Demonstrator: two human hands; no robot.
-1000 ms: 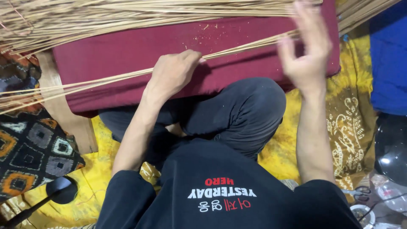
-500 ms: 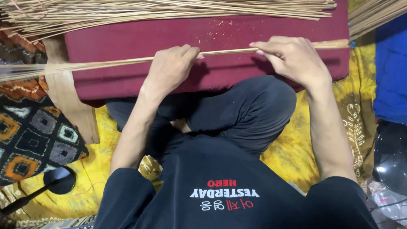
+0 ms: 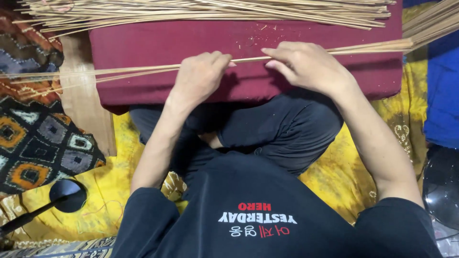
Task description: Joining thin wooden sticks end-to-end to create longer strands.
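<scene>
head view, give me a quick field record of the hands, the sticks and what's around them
left hand: closed over thin sticks on the maroon cushion
right hand: fingers pinching the same sticks, close beside the left hand
sticks: long, pale, lying across the cushion, ends past both its sides
pile: many more sticks along the cushion's far edge
posture: person sits cross-legged, cushion over the knees
floor: yellow cloth; patterned fabric at left
plank: wooden, under the cushion's left end

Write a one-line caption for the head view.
Both hands, left hand and right hand, hold thin sticks across a maroon cushion.
</scene>
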